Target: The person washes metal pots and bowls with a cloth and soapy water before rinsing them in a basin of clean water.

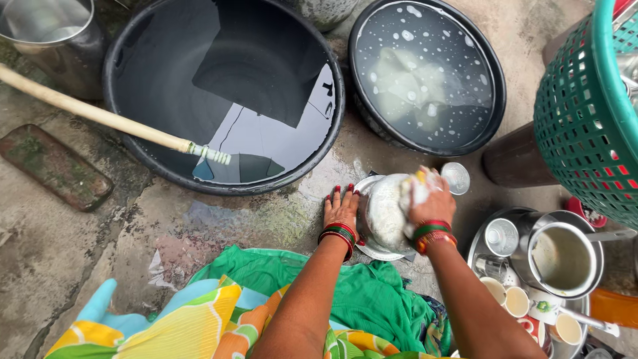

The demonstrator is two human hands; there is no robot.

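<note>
Steel round vessel [385, 213], soap-smeared, lies tipped on a flat steel plate [372, 251]; we can't tell which way its mouth faces. Our left hand [341, 211] presses against its left side, fingers spread flat. Our right hand [430, 203] is clenched on a sudsy white scrub pad [416, 188] over its right side. Vessel sits just below the big black water tub [226, 93]. No labels readable.

Soft, even daylight, faint shadows, sky glare on the water tub [219, 100], edges slightly bowed.
</note>
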